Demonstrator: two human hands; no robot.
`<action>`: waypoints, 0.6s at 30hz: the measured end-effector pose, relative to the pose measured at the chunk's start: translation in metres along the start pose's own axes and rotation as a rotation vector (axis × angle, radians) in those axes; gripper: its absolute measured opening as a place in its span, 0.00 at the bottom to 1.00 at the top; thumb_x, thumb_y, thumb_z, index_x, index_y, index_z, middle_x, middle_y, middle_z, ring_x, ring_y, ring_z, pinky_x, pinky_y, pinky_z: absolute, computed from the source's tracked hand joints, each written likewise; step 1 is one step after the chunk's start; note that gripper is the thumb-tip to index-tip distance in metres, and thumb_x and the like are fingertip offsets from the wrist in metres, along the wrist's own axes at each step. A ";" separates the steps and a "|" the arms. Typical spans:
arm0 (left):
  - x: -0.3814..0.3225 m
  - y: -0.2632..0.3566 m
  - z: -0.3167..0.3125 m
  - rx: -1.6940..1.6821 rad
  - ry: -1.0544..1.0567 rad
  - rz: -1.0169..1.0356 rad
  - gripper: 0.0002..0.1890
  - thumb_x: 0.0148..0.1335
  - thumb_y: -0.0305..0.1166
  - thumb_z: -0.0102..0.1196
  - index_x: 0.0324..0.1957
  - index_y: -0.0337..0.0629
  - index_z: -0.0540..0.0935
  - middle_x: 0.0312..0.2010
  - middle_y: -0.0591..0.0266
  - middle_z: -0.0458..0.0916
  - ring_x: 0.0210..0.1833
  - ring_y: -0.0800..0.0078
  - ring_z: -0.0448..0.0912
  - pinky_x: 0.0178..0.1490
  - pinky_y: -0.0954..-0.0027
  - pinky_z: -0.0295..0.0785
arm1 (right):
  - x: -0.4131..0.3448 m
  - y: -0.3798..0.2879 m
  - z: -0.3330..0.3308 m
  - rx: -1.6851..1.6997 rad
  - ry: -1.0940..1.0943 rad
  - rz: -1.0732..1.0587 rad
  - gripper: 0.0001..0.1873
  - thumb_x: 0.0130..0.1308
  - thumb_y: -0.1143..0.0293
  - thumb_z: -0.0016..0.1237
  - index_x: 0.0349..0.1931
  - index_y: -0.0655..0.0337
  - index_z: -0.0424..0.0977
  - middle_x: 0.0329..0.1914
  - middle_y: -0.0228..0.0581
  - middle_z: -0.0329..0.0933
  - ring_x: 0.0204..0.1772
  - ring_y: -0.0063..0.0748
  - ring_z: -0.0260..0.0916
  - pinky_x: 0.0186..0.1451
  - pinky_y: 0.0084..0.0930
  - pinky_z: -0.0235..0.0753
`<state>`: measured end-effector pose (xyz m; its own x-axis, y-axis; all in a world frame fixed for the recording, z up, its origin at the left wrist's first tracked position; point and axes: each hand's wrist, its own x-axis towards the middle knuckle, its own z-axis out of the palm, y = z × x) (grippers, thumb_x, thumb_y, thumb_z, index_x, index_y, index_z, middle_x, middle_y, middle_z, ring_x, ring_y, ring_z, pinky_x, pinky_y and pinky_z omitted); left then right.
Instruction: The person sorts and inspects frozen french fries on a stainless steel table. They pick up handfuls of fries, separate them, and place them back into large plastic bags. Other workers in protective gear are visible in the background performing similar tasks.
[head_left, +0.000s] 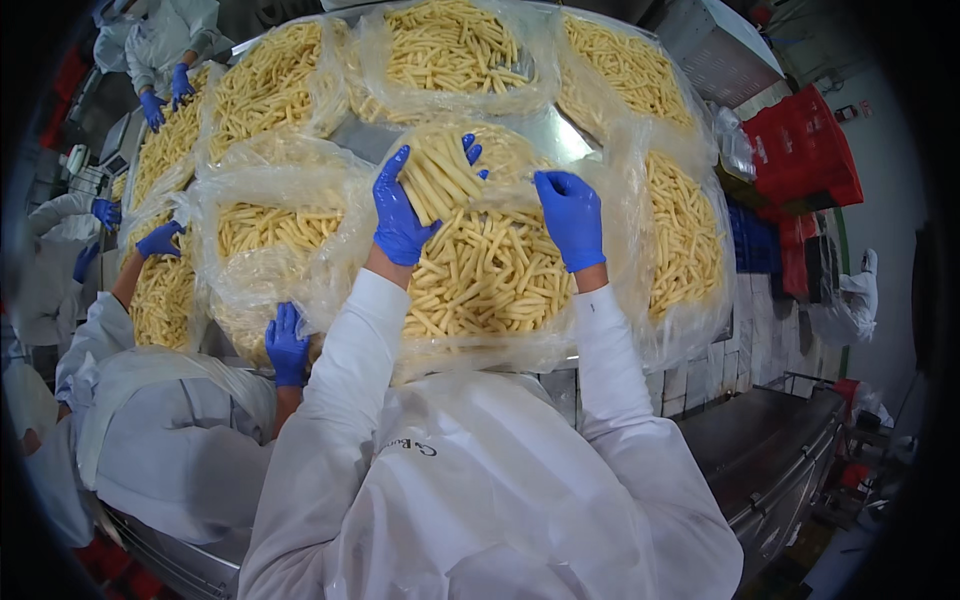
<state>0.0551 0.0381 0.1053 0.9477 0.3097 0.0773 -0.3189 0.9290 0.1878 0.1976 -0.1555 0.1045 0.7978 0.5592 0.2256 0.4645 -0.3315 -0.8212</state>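
A bunch of pale yellow potato fries (439, 180) lies in my left hand (401, 214), which wears a blue glove. Its thumb and fingers wrap around the bunch from both sides. To the right, my gloved right hand (571, 221) is raised with the fingers curled together, and no fry shows in it. Below both hands, a heap of loose fries (491, 277) fills an opened clear plastic bag (487, 356) on a metal table (536, 127). Part of the bag's film, with fries under it, shows behind the bunch.
More open bags of fries (262, 82) surround mine, including one at the right (682, 232). Close on my left, a co-worker's gloved hand (287, 345) rests at a neighbouring bag. Other co-workers' hands (166, 97) are farther left. Red crates (802, 150) stand beyond the table's right edge.
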 end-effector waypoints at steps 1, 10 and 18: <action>0.000 0.002 0.000 -0.019 0.010 0.012 0.40 0.74 0.52 0.39 0.75 0.27 0.53 0.73 0.35 0.59 0.78 0.45 0.57 0.80 0.42 0.49 | -0.009 0.021 -0.001 -0.146 -0.072 0.050 0.15 0.65 0.60 0.58 0.39 0.65 0.83 0.39 0.49 0.83 0.40 0.48 0.81 0.45 0.38 0.78; 0.000 0.006 -0.002 0.011 0.032 0.013 0.42 0.73 0.55 0.40 0.76 0.31 0.51 0.75 0.36 0.56 0.78 0.46 0.56 0.80 0.42 0.47 | -0.091 0.109 0.028 -0.612 -0.489 -0.141 0.14 0.60 0.55 0.59 0.35 0.57 0.84 0.32 0.46 0.81 0.42 0.50 0.81 0.50 0.42 0.78; 0.000 0.005 -0.001 -0.020 0.026 -0.023 0.42 0.73 0.56 0.38 0.77 0.32 0.51 0.76 0.38 0.55 0.79 0.46 0.54 0.80 0.41 0.46 | -0.054 0.076 0.007 -0.452 -0.365 0.163 0.12 0.58 0.62 0.58 0.33 0.63 0.82 0.32 0.49 0.84 0.37 0.50 0.82 0.43 0.42 0.80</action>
<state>0.0540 0.0429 0.1050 0.9550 0.2928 0.0480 -0.2967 0.9397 0.1701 0.1871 -0.2062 0.0259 0.7265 0.6718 -0.1447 0.5280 -0.6804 -0.5082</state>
